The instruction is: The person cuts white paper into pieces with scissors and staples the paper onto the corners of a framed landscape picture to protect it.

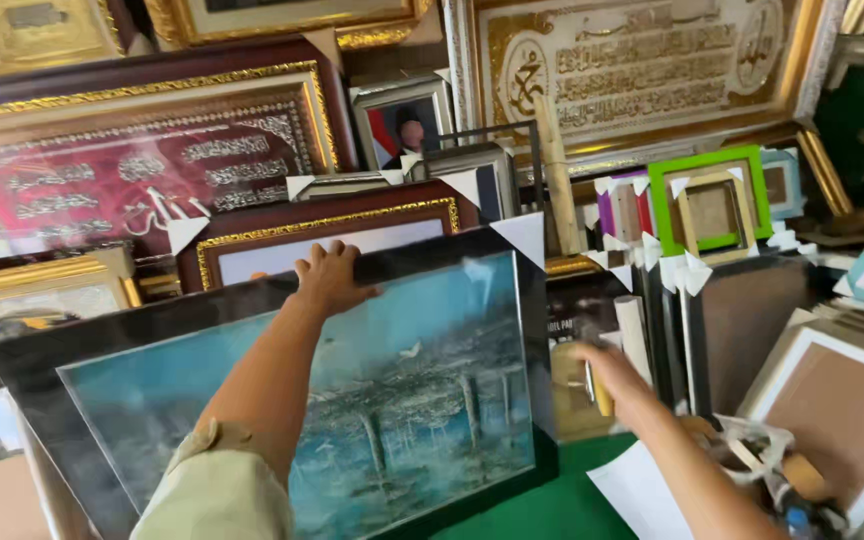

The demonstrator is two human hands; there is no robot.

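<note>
Gripping the black-framed painting's (422, 400) top edge, left hand (330, 280); right hand (612, 375) around a yellow-handled tool (600, 388), stacked frames (712, 210) behind.

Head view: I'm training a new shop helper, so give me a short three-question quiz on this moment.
1. True or false: the left hand grips the top edge of the black-framed blue picture.
2. What does the right hand hold?
A. a thin stick-like tool
B. a green frame
3. What colour is the surface under the picture?

Key: 1 true; 2 A; 3 green.
</note>
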